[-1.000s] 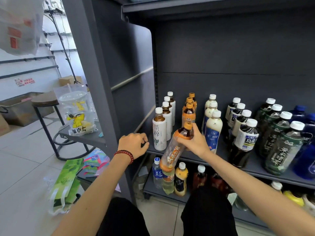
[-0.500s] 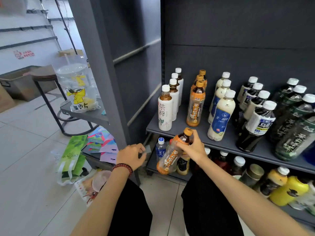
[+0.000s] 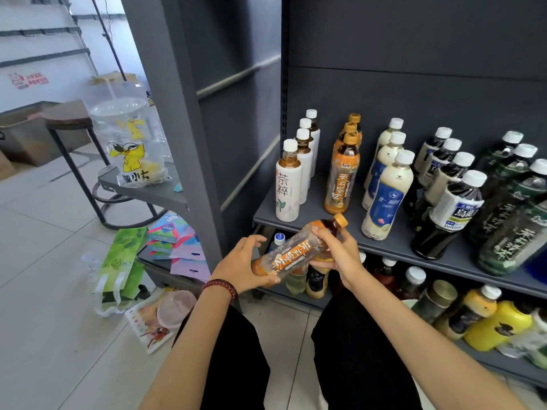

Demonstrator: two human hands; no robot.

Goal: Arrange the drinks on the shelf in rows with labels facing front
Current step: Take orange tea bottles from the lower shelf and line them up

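head view: both hands, left hand (image 3: 240, 263) and right hand (image 3: 336, 250), grip orange bottle (image 3: 293, 251) before grey shelf (image 3: 393, 247).

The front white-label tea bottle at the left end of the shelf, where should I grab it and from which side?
Grip the white-label tea bottle around its labelled body from the front: it stands upright at the shelf edge, another bottle close behind.

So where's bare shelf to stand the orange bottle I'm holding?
Bare shelf lies at the front of the orange-capped row, between the white-label row and the milk tea row. Rightward the dark bottles crowd to the edge. The held bottle is in both hands.
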